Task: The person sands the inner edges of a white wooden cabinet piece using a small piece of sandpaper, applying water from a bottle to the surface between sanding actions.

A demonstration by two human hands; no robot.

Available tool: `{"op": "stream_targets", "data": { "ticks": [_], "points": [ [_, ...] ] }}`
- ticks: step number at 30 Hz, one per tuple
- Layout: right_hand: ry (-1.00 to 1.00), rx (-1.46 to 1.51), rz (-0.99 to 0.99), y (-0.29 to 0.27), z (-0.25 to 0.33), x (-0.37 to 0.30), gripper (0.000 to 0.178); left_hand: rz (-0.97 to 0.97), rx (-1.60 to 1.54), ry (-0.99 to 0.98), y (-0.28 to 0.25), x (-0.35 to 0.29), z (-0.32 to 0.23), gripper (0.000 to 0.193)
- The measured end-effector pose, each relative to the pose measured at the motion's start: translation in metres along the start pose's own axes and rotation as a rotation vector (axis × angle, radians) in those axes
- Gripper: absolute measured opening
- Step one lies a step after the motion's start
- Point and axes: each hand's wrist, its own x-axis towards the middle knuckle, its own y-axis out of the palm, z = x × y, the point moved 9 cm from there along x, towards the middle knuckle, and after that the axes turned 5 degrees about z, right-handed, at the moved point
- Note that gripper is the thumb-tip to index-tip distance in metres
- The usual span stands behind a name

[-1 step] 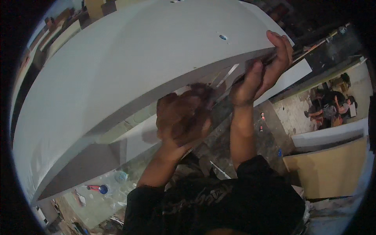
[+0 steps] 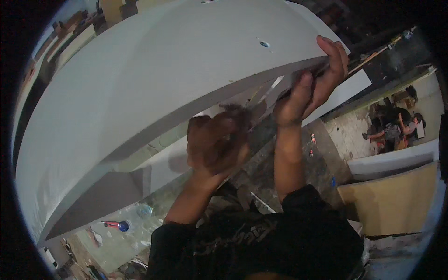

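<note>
A large white panel (image 2: 177,60), with a small round hole (image 2: 265,44) in its face, fills the upper left and middle. Its lower edge looks bent by the lens. Gripping that edge at its right end is my right hand (image 2: 319,88), thumb beneath and fingers up along the side. Just below the same edge, left of it, my left hand (image 2: 217,142) is smeared by motion, and its fingers cannot be made out. A dark blurred shape shows at its fingertips; whether it holds something is unclear. Under the panel a second white board (image 2: 161,161) shows partly.
A red and blue tool (image 2: 116,226) lies on a pale surface at lower left. On the right are a light wood panel (image 2: 389,200) and, farther off, a seated person (image 2: 396,128). Small red items (image 2: 312,138) lie on the dark floor.
My left hand, blurred in both frames, has shifted slightly at the fingers. My right hand stays on the panel's edge.
</note>
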Motion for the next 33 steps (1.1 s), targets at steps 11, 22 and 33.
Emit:
{"op": "stream_targets", "data": {
  "ticks": [11, 22, 33],
  "points": [
    [0.054, 0.190, -0.124, 0.003, -0.002, -0.001, 0.054, -0.445, -0.222, 0.030, -0.012, -0.001, 0.008, 0.037],
    [0.075, 0.184, -0.150, 0.008, 0.002, -0.004, 0.053, -0.281, -0.142, -0.084, -0.013, 0.002, -0.001, 0.048],
    [0.000, 0.065, -0.011, 0.011, 0.012, 0.000, 0.047, -0.158, 0.051, -0.080, -0.007, -0.047, 0.011, 0.032]
  ]
}}
